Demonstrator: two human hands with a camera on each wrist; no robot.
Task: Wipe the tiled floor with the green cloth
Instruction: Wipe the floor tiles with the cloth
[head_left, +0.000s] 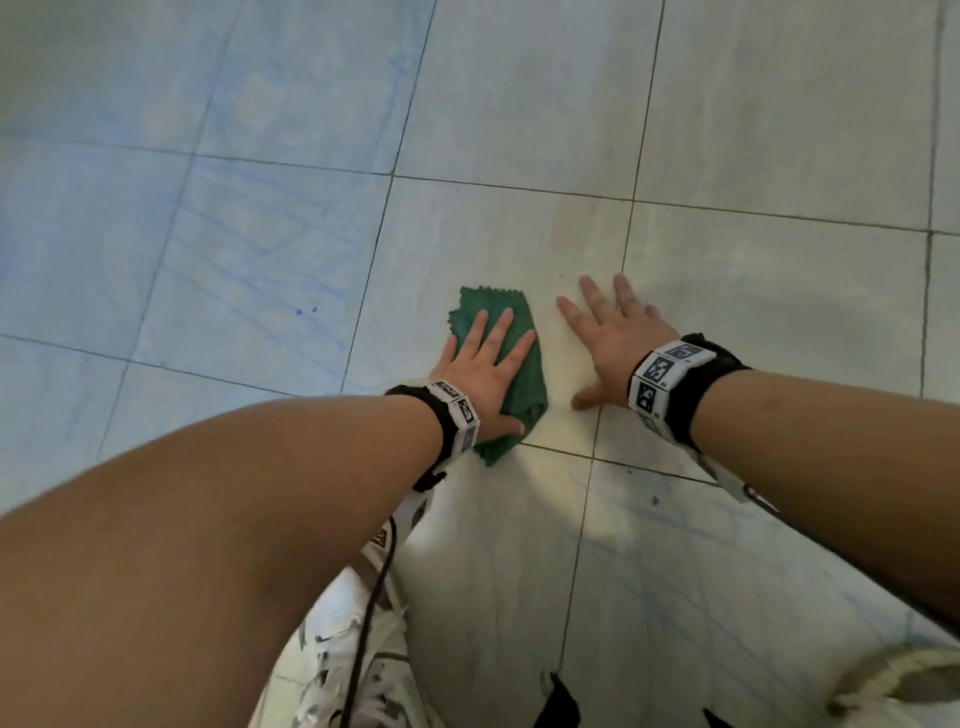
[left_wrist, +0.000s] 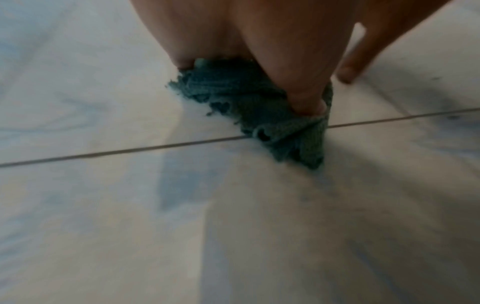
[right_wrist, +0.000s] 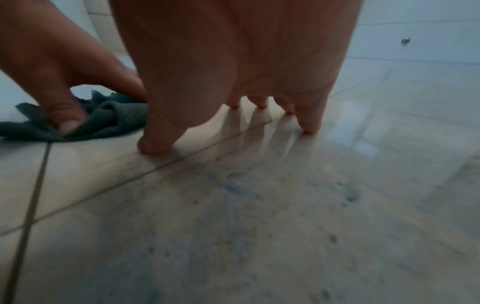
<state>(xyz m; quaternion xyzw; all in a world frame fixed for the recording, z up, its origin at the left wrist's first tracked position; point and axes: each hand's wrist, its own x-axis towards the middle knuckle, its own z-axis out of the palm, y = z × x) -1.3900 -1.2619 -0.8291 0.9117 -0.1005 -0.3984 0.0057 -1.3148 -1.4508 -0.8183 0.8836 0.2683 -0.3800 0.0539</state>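
Observation:
A crumpled green cloth (head_left: 519, 379) lies on the pale tiled floor (head_left: 519, 104) near the middle of the head view. My left hand (head_left: 480, 371) lies flat on top of it with straight fingers and presses it down, the thumb at its near edge. In the left wrist view the thumb pushes into the cloth (left_wrist: 262, 111) beside a grout line. My right hand (head_left: 610, 332) is spread flat on the bare tile just right of the cloth and touches no cloth. In the right wrist view its fingertips (right_wrist: 309, 127) rest on the shiny tile, with the cloth (right_wrist: 103, 121) at the left.
Blue scribble marks (head_left: 249, 249) cover the tiles to the left, and fainter ones (head_left: 675, 571) lie near right. Small blue dots (head_left: 305, 310) sit on the left tile. My white shoe (head_left: 353, 649) and a black cable (head_left: 374, 597) are at the bottom.

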